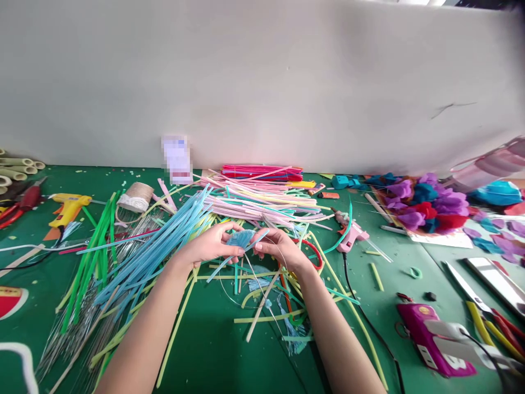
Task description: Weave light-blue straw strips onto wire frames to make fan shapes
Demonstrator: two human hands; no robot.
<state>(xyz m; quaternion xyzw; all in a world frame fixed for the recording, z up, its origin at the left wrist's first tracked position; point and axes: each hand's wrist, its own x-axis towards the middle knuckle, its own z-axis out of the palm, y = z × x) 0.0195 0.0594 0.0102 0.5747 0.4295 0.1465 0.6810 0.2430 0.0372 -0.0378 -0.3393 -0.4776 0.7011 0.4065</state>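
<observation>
Between my hands is a small light-blue piece (241, 238) shaped from pipe cleaner, with thin wire trailing below it. My left hand (213, 243) pinches this piece between thumb and fingers. Opposite it, my right hand (281, 249) is closed at the piece's right side, with a blue pipe cleaner (261, 236) at its fingertips. A thin wire (258, 282) runs down from the hands and carries a small blue bit (268, 303) partway along. Just left of my left wrist lies a bundle of blue pipe cleaners (164, 241).
Pink pipe cleaners (262, 205) lie behind my hands, green ones (92, 262) to the left. A yellow glue gun (69, 208) and twine spool (137, 196) sit left. Rightward are a pink glue gun (350, 232), felt flowers (438, 205), scissors (471, 290) and a magenta power block (430, 339).
</observation>
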